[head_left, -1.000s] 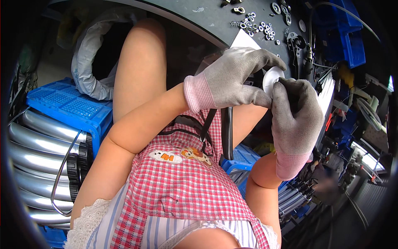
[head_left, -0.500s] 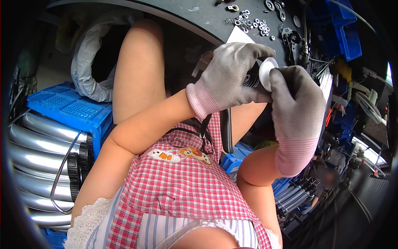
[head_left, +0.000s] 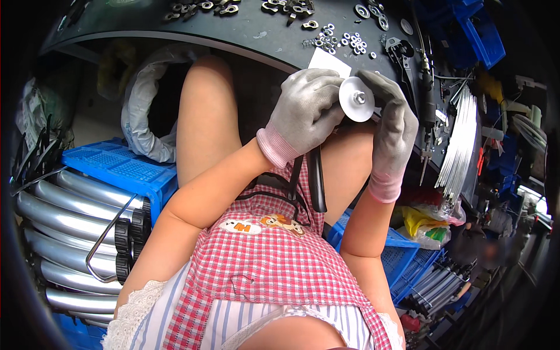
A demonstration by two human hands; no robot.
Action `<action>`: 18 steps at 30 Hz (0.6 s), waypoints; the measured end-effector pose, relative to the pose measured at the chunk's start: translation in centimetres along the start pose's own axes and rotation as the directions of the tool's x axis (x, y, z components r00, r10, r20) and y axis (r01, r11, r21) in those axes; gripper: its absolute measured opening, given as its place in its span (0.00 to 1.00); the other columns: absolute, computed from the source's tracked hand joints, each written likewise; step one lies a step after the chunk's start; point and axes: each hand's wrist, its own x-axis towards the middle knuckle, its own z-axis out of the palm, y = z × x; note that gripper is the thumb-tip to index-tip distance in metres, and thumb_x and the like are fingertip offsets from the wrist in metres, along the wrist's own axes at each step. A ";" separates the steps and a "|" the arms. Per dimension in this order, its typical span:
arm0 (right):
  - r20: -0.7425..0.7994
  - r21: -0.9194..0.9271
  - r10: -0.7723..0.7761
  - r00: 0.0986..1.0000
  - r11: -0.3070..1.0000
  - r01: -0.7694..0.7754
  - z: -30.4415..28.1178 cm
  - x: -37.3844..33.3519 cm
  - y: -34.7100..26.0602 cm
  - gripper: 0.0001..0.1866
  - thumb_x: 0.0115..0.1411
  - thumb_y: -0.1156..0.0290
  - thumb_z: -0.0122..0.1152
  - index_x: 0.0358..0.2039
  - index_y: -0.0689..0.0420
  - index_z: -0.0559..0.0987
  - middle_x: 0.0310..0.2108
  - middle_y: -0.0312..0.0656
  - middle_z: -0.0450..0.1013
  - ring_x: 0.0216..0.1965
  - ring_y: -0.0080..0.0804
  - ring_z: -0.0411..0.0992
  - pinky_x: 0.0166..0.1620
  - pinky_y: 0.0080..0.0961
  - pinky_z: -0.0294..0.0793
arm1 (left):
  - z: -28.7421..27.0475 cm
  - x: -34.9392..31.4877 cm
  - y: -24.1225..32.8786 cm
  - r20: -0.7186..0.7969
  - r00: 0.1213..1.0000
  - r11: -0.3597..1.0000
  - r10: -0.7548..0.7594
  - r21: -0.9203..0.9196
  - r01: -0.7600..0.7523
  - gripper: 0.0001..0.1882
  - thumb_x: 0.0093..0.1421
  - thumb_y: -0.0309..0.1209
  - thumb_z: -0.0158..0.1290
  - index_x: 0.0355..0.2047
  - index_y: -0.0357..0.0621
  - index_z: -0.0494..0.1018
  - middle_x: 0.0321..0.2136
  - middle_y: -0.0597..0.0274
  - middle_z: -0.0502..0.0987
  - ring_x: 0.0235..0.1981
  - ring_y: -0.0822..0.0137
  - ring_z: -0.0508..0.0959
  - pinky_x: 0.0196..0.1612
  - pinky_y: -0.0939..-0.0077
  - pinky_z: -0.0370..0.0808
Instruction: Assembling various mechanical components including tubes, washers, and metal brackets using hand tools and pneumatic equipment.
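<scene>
My left hand, in a grey glove with a pink cuff, curls its fingers round a part behind a round white disc. A hex nut sits at the disc's middle, facing up. Most of the part under the disc is hidden by the disc and glove. My right hand, gloved alike, stands just right of the disc with its fingers stretched out and together. I cannot tell whether it touches the disc's edge. A black bar slants down below my left hand, over my lap.
Small rings and nuts lie on the dark bench ahead, beside a white card. A power screwdriver and thin metal rods are at right. A blue crate and bent metal tubes stand at left.
The white disc has turned to show its nut and moved slightly left. My right hand has let go of its pinch on the disc and straightened its fingers. The view has shifted.
</scene>
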 end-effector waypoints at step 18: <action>-0.180 0.134 0.004 0.984 0.991 0.020 0.1 -1.5 1.5 0.34 0.66 0.44 0.45 0.47 0.68 0.76 0.47 0.49 0.73 0.46 0.34 0.73 0.52 0.30 0.70 | 0.1 -0.4 0.1 -0.030 0.998 0.998 -0.057 0.027 0.058 0.13 0.51 0.31 0.59 0.36 0.39 0.78 0.39 0.52 0.79 0.47 0.52 0.77 0.53 0.58 0.68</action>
